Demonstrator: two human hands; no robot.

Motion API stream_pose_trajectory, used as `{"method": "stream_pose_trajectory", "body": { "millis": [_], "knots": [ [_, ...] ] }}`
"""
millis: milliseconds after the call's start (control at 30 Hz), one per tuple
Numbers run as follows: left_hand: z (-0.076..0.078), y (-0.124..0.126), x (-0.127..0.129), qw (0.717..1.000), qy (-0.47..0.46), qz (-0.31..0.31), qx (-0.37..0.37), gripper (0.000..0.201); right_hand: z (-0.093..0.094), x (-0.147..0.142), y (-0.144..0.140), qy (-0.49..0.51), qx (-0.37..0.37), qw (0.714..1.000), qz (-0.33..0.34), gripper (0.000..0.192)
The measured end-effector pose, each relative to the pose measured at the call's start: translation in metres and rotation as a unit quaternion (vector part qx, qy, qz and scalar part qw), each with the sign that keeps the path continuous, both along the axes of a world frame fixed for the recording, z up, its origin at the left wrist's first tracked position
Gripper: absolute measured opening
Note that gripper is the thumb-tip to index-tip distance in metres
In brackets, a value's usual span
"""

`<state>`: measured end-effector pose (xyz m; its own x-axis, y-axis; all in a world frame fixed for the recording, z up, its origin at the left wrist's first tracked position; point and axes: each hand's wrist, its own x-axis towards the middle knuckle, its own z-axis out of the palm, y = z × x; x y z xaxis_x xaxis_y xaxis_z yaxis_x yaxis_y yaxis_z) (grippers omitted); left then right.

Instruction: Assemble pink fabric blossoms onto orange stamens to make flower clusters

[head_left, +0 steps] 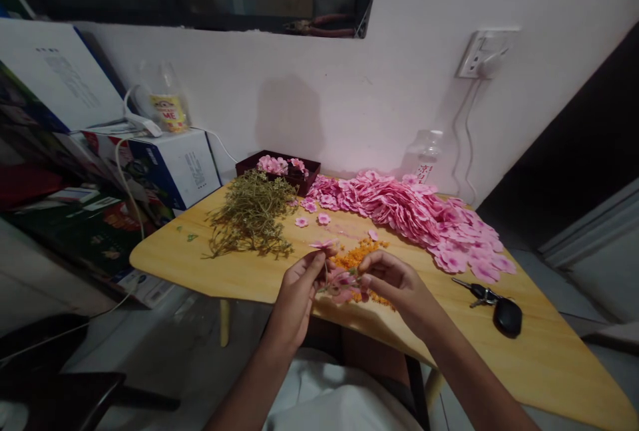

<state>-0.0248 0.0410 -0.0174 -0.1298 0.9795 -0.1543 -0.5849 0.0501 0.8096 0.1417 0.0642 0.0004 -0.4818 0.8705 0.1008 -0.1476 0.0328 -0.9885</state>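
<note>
- Your left hand pinches a flower sprig at the table's near edge.
- Your right hand grips the sprig's pink blossoms just beside the orange bits.
- Bare wood lies between the green stems and the edge; the keys sit well right.

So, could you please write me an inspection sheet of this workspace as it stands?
Surface: wooden table, pale top, bare near its left edge.
Job's things: pink flower sprig held over orange centre pieces; pink petal pile; green stem heap; dark tray with finished flowers.
Clutter: keys with fob on the table's right; clear bottle by the wall.
Hands: left hand and right hand both pinch the sprig.
Cables: white cable over cardboard boxes; cord from wall socket.
Surroundings: white wall; pliers on a ledge.
</note>
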Motion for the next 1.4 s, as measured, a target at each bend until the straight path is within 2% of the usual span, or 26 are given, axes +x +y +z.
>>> {"method": "stream_pose_trajectory", "body": {
  "millis": [100, 167, 233, 333, 400, 467, 567, 633, 733, 933, 1033, 1133, 1267, 1333, 1400],
  "knots": [
    [-0.007, -0.001, -0.002, 0.988, 0.136, 0.047, 0.054, 0.029, 0.002, 0.005, 0.001, 0.03, -0.005, 0.999, -0.032, 0.013],
    [-0.006, -0.005, -0.004, 0.951, 0.257, 0.118, 0.126, 0.021, 0.005, 0.009, 0.001, 0.044, -0.011, 0.998, -0.043, 0.013],
    [0.0, -0.013, -0.005, 0.878, 0.384, 0.168, 0.233, 0.012, 0.009, 0.012, 0.0, 0.046, -0.024, 0.998, -0.046, 0.012],
    [0.013, -0.025, -0.005, 0.72, 0.541, 0.157, 0.405, 0.017, 0.014, 0.014, -0.003, 0.047, -0.047, 0.997, -0.048, 0.013],
    [0.019, -0.031, -0.004, 0.647, 0.592, 0.155, 0.455, 0.024, 0.016, 0.013, -0.006, 0.053, -0.062, 0.996, -0.044, 0.013],
    [0.021, -0.033, -0.003, 0.611, 0.622, 0.16, 0.463, 0.028, 0.017, 0.011, -0.008, 0.059, -0.076, 0.995, -0.028, 0.013],
    [0.019, -0.031, -0.002, 0.594, 0.641, 0.172, 0.455, 0.029, 0.017, 0.009, -0.011, 0.067, -0.095, 0.993, -0.002, 0.011],
    [0.018, -0.029, -0.002, 0.605, 0.631, 0.184, 0.45, 0.027, 0.017, 0.008, -0.011, 0.083, -0.115, 0.99, 0.004, 0.01],
    [0.018, -0.025, -0.003, 0.645, 0.603, 0.188, 0.43, 0.024, 0.016, 0.008, -0.008, 0.109, -0.153, 0.982, 0.0, 0.011],
    [0.014, -0.018, -0.004, 0.692, 0.613, 0.103, 0.365, 0.009, 0.015, 0.008, -0.006, 0.097, -0.169, 0.981, -0.013, 0.015],
    [0.012, -0.018, -0.001, 0.747, 0.583, 0.081, 0.31, 0.004, 0.013, 0.006, -0.007, 0.061, -0.116, 0.991, -0.019, 0.021],
    [0.012, -0.018, 0.001, 0.817, 0.519, 0.042, 0.247, 0.005, 0.01, 0.005, -0.007, 0.028, -0.064, 0.997, -0.035, 0.028],
    [0.011, -0.016, 0.0, 0.928, 0.339, -0.057, 0.143, 0.009, 0.009, 0.003, -0.003, 0.019, -0.073, 0.994, -0.079, 0.028],
    [0.01, -0.014, 0.0, 0.959, 0.249, -0.088, 0.1, 0.012, 0.008, 0.002, -0.001, 0.019, -0.066, 0.993, -0.097, 0.029],
    [0.01, -0.013, 0.0, 0.974, 0.192, -0.092, 0.074, 0.014, 0.007, 0.002, -0.001, 0.014, -0.056, 0.993, -0.105, 0.03]
  ]
}}
